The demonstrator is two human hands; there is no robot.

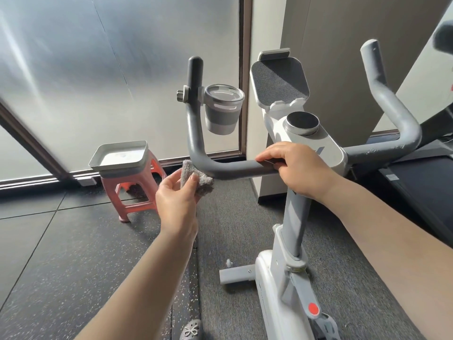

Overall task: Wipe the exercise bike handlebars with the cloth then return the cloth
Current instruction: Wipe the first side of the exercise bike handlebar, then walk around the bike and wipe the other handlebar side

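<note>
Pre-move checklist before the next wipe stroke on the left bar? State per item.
1. Left hand has a grip on the cloth: ok.
2. Cloth touching the handlebar at the left bend: ok.
3. Right hand steadying the bar beside the console: ok.
4. Upward path along the left bar: not ok, cup holder is clamped onto it.
5. Return spot, tray on the pink stool: ok, in view.
6. Right-side bar wiped yet: cannot tell.

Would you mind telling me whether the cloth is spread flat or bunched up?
Bunched up: the cloth is crumpled in the left hand, pinched between thumb and fingers against the handlebar.
</note>
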